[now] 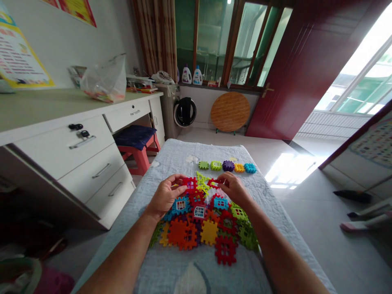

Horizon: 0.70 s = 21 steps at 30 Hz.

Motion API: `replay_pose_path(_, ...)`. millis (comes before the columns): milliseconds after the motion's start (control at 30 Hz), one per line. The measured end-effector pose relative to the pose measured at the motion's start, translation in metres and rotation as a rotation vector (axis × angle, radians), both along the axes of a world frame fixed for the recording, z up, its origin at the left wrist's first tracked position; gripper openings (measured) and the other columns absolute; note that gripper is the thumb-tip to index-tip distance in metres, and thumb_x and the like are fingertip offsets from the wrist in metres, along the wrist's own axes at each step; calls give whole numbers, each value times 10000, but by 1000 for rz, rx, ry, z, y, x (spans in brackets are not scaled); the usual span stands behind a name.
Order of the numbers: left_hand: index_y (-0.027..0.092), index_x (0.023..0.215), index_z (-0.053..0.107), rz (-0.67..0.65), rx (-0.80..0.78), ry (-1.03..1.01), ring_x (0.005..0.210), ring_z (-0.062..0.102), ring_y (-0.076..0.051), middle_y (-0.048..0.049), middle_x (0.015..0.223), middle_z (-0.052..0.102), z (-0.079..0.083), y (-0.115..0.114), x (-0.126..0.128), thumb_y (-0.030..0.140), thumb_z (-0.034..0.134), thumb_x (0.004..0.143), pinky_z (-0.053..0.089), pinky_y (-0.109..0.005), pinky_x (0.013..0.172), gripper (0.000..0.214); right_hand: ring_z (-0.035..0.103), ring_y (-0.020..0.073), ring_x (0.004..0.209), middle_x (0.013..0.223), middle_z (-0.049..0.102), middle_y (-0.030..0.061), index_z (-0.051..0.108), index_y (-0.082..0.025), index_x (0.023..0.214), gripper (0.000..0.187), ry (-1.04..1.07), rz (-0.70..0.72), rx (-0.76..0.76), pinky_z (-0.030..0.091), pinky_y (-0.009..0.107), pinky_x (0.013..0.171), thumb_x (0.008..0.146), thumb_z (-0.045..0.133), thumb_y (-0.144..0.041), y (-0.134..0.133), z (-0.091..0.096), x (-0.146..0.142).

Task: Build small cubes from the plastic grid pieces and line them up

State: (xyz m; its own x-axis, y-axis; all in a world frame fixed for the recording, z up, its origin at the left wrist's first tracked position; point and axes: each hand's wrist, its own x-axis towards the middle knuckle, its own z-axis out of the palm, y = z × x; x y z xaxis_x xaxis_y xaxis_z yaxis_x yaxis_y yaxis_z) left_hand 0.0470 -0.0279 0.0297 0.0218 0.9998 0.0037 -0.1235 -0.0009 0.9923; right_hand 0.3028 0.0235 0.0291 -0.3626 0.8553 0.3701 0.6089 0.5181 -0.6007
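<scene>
A heap of colourful interlocking plastic tiles lies on a table covered with a pale blue cloth. My left hand grips a red square tile at the far edge of the heap. A small red tile piece is pinched in the fingers of my right hand. Between the two hands stands a yellow-green triangular tile. A row of several small tiles in green, purple, orange and blue lies farther back on the cloth.
A white desk with drawers stands to the left, a clear plastic bag on top. A red stool with a blue cushion sits under it. A washing machine, a round wooden tabletop and a dark red door are at the back.
</scene>
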Motion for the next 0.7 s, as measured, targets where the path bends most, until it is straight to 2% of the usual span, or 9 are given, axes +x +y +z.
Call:
replay_pose_path(100, 170, 1102, 580, -19, -13, 5, 682, 626, -106, 6, 876, 636, -1, 0, -1, 296, 759, 683, 519, -253, 667, 473, 504, 114, 674, 798, 534, 10, 626, -191, 833, 85, 156, 8, 134, 407, 243, 620, 833, 546, -163, -17, 16, -13)
replay_pose_path(167, 161, 1130, 569, -50, -31, -17, 732, 645, -131, -17, 902, 653, -2, 0, -1, 305, 759, 687, 527, -268, 690, 503, 525, 127, 749, 848, 530, 22, 625, -203, 852, 112, 188, 44, 222, 430, 253, 667, 858, 524, -155, -28, 22, -23)
replay_pose_path(300, 147, 1110, 582, -84, -75, -48, 750, 656, -149, -47, 931, 683, -1, 0, 2, 313, 749, 700, 527, -273, 687, 473, 523, 131, 778, 878, 508, 32, 625, -217, 891, 146, 180, 100, 324, 456, 260, 688, 883, 503, -138, -39, 18, -40)
replay_pose_path(467, 170, 1075, 611, -80, -97, -79, 702, 647, -122, -22, 929, 690, 4, -2, 3, 305, 728, 720, 517, -242, 653, 398, 531, 157, 822, 894, 503, 49, 619, -228, 942, 160, 124, 99, 348, 484, 295, 728, 898, 488, -146, -41, 4, -50)
replay_pose_path(700, 163, 1051, 607, -98, -110, -219, 728, 662, -135, -46, 945, 692, 4, -4, 3, 292, 744, 705, 519, -236, 650, 395, 538, 163, 849, 923, 512, 55, 618, -243, 1028, 223, 71, 209, 296, 503, 314, 750, 886, 486, -134, -44, 0, -54)
